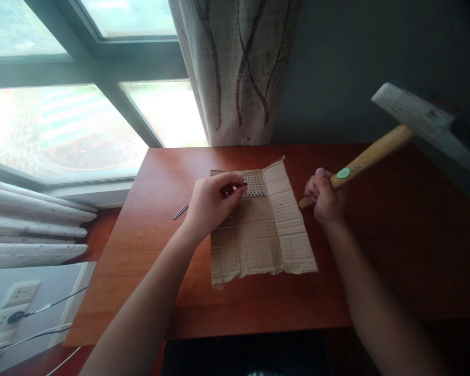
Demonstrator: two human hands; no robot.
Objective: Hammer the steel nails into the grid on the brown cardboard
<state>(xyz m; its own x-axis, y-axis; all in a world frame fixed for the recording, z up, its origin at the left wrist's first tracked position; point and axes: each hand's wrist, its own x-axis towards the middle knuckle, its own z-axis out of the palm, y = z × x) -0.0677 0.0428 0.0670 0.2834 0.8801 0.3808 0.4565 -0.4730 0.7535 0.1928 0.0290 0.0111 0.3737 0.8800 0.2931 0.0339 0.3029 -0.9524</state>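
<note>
My right hand (326, 196) is wrapped round the lower part of a hammer's (376, 151) wooden handle, which bears a round green sticker. The steel head is raised above the table, up at the right. My left hand (213, 201) pinches a small nail (245, 182) between thumb and forefinger; only its shiny top shows. Those fingertips are at the left edge of a small square board with rows of holes (255, 184). Under the board lies a creased sheet of cardboard (246, 240), its right flap folded slightly up. Whether the nail touches the board is hidden by my fingers.
Thin metal nails (180, 212) lie left of the cardboard on the reddish wooden table (141, 250). A window (70, 130) and a patterned curtain (243, 68) stand behind. At lower left, a wall socket (21, 294) has a plug and cables.
</note>
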